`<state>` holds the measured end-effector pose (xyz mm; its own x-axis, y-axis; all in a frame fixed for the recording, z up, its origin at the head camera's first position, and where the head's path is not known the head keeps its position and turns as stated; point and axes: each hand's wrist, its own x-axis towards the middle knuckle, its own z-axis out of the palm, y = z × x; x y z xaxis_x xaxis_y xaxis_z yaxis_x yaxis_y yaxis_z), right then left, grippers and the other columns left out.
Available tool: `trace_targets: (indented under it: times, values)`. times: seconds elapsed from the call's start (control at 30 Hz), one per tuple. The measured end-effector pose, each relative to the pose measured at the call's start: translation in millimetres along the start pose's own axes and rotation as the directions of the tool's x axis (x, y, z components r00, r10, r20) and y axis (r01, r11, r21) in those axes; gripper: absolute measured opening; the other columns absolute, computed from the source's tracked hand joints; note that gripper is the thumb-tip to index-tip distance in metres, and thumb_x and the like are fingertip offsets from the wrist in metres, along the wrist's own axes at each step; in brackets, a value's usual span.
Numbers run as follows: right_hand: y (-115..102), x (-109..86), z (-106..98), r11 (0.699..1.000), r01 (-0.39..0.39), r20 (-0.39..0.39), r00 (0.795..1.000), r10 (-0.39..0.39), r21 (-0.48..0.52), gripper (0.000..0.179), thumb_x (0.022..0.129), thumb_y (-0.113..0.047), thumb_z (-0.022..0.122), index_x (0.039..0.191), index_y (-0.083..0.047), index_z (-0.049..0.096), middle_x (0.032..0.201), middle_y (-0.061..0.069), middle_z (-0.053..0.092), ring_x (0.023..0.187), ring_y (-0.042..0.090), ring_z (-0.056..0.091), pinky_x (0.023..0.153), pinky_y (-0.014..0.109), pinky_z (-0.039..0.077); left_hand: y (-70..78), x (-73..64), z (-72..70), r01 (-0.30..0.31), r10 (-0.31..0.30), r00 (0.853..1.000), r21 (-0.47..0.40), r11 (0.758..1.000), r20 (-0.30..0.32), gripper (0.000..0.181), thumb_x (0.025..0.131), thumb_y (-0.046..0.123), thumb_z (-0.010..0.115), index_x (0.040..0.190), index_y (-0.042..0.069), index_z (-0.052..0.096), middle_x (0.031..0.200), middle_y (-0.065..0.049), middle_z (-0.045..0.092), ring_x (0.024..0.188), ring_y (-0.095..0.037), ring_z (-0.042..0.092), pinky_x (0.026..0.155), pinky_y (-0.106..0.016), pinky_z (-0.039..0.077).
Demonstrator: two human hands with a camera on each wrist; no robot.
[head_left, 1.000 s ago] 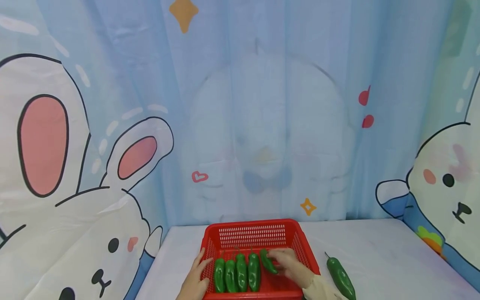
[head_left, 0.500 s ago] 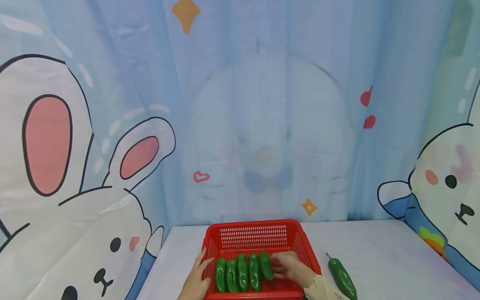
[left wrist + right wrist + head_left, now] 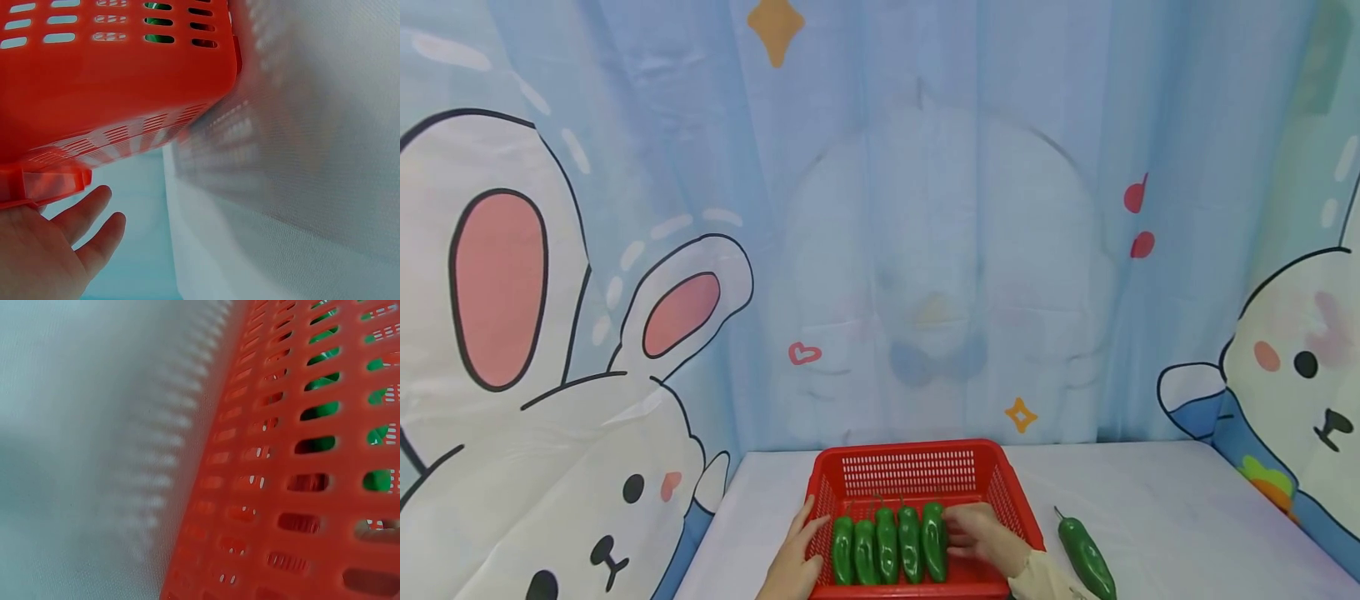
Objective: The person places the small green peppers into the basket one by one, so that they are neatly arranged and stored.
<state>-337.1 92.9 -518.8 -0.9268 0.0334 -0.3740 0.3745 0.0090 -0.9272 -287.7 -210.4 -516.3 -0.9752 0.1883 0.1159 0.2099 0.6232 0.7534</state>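
Observation:
Several green chili peppers stand side by side in a row inside a red plastic basket (image 3: 910, 450). My right hand (image 3: 988, 537) reaches into the basket, with its fingertips against the right side of the rightmost pepper (image 3: 934, 542). In the right wrist view, the basket's slotted wall (image 3: 287, 456) hides most of that hand. My left hand (image 3: 792, 560) rests on the basket's left rim, its fingers spread. The left wrist view shows two extended fingers (image 3: 90, 215) outside the wall, below the rim; the thumb is hidden there.
One more green chili pepper (image 3: 1086, 557) lies on the white table (image 3: 1150, 500), right of the basket. A blue curtain (image 3: 925, 250) with cartoon animals hangs behind the table, and its left side comes close to the table's left edge.
The rightmost pepper in the basket has turned from a slant to nearly parallel with the row. My right fingers have slipped from its top to its right side. The left hand stays put.

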Motion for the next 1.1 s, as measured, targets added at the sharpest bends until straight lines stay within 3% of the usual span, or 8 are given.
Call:
trace_targets:
  times: [0.47, 0.87, 1.1]
  values:
    - [-3.0, -4.8, 6.6, 0.987, 0.105, -0.02, 0.994, -0.108, -0.122, 0.037, 0.088, -0.004, 0.063, 0.121, 0.013, 0.061, 0.097, 0.02, 0.072, 0.081, 0.028, 0.072, 0.067, 0.039, 0.059, -1.2, -0.3, -0.1, -0.035, 0.035, 0.999, 0.031, 0.999, -0.006, 0.061, 0.078, -0.001, 0.053, 0.14, -0.001, 0.052, 0.16, -0.018, 0.021, 0.142, -0.048, 0.024, 0.102, -0.068, 0.033]
    - [-4.7, -14.0, 2.7, 0.977, 0.158, -0.014, 0.987, -0.162, -0.145, 0.041, 0.087, -0.001, 0.063, 0.123, 0.017, 0.057, 0.096, 0.021, 0.071, 0.082, 0.03, 0.071, 0.07, 0.045, 0.059, -4.5, 1.2, 1.8, -0.025, 0.025, 1.0, 0.009, 1.0, 0.019, 0.062, 0.077, -0.002, 0.052, 0.139, -0.002, 0.052, 0.16, -0.02, 0.018, 0.141, -0.051, 0.021, 0.102, -0.071, 0.03]
    - [-18.5, -24.7, 0.5, 0.967, 0.213, 0.012, 0.977, -0.214, -0.14, 0.042, 0.089, -0.004, 0.064, 0.127, 0.012, 0.057, 0.1, 0.02, 0.07, 0.085, 0.03, 0.071, 0.073, 0.046, 0.059, -3.2, -0.1, -1.3, -0.024, 0.024, 1.0, 0.027, 0.999, 0.009, 0.061, 0.077, -0.002, 0.053, 0.138, -0.001, 0.053, 0.16, -0.021, 0.019, 0.141, -0.051, 0.023, 0.101, -0.069, 0.032]
